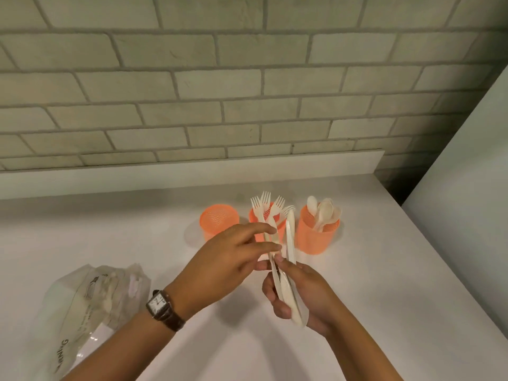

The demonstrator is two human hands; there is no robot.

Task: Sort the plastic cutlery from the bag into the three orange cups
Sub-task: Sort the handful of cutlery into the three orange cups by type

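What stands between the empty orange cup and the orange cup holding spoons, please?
In the head view, the third orange cup stands there, holding white forks; the left hand partly covers it.

A wall (247,86) of pale grey-green bricks with lighter joints fills the upper half of the view. Below it a low white ledge (192,171) runs along the back of a white counter (123,237). A plain white panel (467,193) stands at the right edge. Nearer, a wristwatch (159,303) shows a square white face on a dark brown strap.

white knives (290,240) in right hand (305,294), left hand (222,266) on them, orange cups (316,239) behind
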